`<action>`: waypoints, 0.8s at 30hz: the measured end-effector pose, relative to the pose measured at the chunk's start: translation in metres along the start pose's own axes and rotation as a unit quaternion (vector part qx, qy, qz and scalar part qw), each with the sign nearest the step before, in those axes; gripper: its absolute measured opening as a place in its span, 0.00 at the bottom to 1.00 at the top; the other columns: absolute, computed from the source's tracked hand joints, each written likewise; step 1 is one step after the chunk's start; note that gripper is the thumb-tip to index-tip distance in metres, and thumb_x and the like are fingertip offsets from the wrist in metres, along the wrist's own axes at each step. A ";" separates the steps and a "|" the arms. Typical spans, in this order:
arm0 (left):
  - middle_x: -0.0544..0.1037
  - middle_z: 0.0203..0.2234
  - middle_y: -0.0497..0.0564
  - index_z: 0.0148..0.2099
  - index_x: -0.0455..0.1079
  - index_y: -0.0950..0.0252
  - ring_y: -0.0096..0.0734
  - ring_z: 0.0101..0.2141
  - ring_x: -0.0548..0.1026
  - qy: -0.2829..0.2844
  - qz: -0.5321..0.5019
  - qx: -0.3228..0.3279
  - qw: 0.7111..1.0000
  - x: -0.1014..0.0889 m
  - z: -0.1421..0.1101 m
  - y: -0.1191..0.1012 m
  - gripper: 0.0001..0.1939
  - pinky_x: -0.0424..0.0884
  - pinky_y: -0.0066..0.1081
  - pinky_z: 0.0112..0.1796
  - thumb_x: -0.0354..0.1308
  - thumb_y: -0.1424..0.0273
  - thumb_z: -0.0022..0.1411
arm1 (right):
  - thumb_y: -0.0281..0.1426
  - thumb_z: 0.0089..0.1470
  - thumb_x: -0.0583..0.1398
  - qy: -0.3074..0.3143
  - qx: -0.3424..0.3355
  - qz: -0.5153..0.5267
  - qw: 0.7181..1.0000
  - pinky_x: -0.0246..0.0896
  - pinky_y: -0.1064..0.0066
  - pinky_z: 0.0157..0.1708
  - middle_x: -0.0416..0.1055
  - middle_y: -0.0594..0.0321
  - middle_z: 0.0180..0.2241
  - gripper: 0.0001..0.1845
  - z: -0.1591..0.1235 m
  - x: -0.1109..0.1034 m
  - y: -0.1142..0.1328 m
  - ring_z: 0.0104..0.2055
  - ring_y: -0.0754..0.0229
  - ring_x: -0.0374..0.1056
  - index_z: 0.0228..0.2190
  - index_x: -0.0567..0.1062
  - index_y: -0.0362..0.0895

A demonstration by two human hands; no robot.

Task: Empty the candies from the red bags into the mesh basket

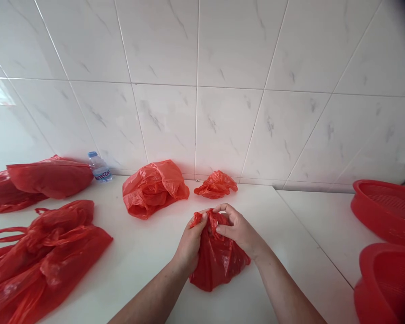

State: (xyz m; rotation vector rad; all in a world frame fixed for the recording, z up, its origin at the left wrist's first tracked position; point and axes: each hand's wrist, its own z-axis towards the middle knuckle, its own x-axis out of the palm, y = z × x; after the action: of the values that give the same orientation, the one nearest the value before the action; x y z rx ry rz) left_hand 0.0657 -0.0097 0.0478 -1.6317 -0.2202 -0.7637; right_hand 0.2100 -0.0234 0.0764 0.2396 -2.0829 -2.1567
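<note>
Between my hands is a red plastic bag (219,263), its gathered top pointing away from me and its body spreading toward me over the white tabletop. My left hand (190,243) grips the bunched top, thumb pressed down on the plastic. On the other side, my right hand (238,229) pinches the same top with thumb and index finger curled around it. What the bag contains, if anything, I cannot make out. Just beyond my hands a small crumpled red bag (216,184) lies near the wall.
A larger crumpled red bag (155,186) sits left of it. Further left are a small water bottle (100,168), a rolled red bag (50,177) and a big heap of red bags (50,256). Two red sieves (367,209) stand at the right. White tiles (229,126) form the back wall.
</note>
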 end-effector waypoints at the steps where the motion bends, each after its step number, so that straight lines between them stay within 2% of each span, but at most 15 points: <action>1: 0.78 0.35 0.53 0.50 0.69 0.63 0.35 0.34 0.76 0.001 0.012 0.011 1.000 0.002 -0.001 -0.001 0.18 0.69 0.31 0.35 0.55 0.59 0.61 | 0.35 0.47 0.62 -0.022 0.002 -0.033 0.999 0.63 0.69 0.33 0.69 0.67 0.33 0.18 0.001 0.001 -0.001 0.31 0.63 0.66 0.42 0.68 0.50; 4: 0.77 0.37 0.54 0.49 0.69 0.63 0.35 0.36 0.75 0.001 0.084 0.045 0.995 0.006 -0.005 -0.005 0.17 0.68 0.30 0.36 0.54 0.59 0.61 | 0.36 0.48 0.60 -0.103 -0.008 -0.140 0.985 0.59 0.73 0.27 0.67 0.70 0.26 0.14 0.005 0.004 -0.008 0.27 0.64 0.62 0.38 0.69 0.48; 7: 0.76 0.36 0.53 0.42 0.72 0.64 0.35 0.38 0.73 0.017 0.182 0.083 0.980 0.007 -0.007 -0.004 0.13 0.67 0.31 0.39 0.52 0.62 0.63 | 0.30 0.47 0.56 -0.140 -0.024 -0.229 0.963 0.54 0.75 0.25 0.67 0.69 0.24 0.04 0.009 0.002 -0.016 0.26 0.65 0.60 0.30 0.69 0.47; 10: 0.75 0.33 0.50 0.35 0.72 0.63 0.32 0.36 0.71 0.037 0.296 0.132 0.945 0.004 -0.006 0.002 0.08 0.66 0.30 0.39 0.51 0.72 0.60 | 0.26 0.46 0.53 -0.147 -0.016 -0.281 0.948 0.50 0.75 0.23 0.69 0.68 0.24 0.04 0.011 0.000 -0.022 0.24 0.65 0.59 0.25 0.68 0.46; 12: 0.73 0.32 0.48 0.33 0.71 0.62 0.30 0.34 0.70 0.038 0.370 0.171 0.912 0.000 -0.004 0.006 0.11 0.66 0.29 0.37 0.49 0.79 0.57 | 0.27 0.46 0.53 -0.151 -0.004 -0.291 0.945 0.48 0.74 0.22 0.69 0.68 0.22 0.04 0.011 -0.002 -0.023 0.23 0.65 0.58 0.25 0.68 0.46; 15: 0.70 0.31 0.47 0.35 0.72 0.60 0.29 0.33 0.69 0.045 0.463 0.249 0.849 -0.008 -0.001 0.011 0.18 0.66 0.29 0.35 0.46 0.85 0.52 | 0.29 0.46 0.55 -0.144 0.016 -0.300 0.943 0.48 0.74 0.22 0.69 0.67 0.21 0.04 0.009 -0.004 -0.020 0.22 0.64 0.60 0.27 0.69 0.46; 17: 0.69 0.31 0.48 0.39 0.72 0.60 0.29 0.33 0.69 0.048 0.524 0.308 0.792 -0.014 0.001 0.013 0.22 0.66 0.29 0.34 0.46 0.87 0.51 | 0.29 0.47 0.55 -0.111 0.031 -0.272 0.955 0.52 0.74 0.24 0.72 0.66 0.25 0.06 0.007 -0.007 -0.015 0.25 0.63 0.63 0.29 0.71 0.47; 21: 0.70 0.30 0.50 0.43 0.72 0.61 0.32 0.32 0.67 0.017 0.617 0.417 0.668 -0.022 0.005 0.012 0.22 0.66 0.31 0.33 0.48 0.88 0.52 | 0.29 0.48 0.58 -0.014 0.041 -0.110 0.993 0.61 0.70 0.34 0.73 0.64 0.34 0.10 0.001 -0.015 -0.004 0.35 0.60 0.68 0.36 0.73 0.47; 24: 0.70 0.29 0.51 0.41 0.72 0.63 0.31 0.30 0.66 0.005 0.635 0.488 0.599 -0.022 0.005 0.011 0.19 0.66 0.32 0.33 0.48 0.87 0.54 | 0.33 0.51 0.59 0.033 0.031 0.032 0.998 0.61 0.69 0.39 0.72 0.63 0.36 0.10 -0.002 -0.019 0.001 0.38 0.60 0.68 0.38 0.73 0.46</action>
State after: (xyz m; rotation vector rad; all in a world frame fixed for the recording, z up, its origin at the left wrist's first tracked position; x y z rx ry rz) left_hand 0.0568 -0.0015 0.0259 -0.3753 0.4797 0.4826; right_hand 0.2285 -0.0211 0.0775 0.2440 -2.0945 -2.0222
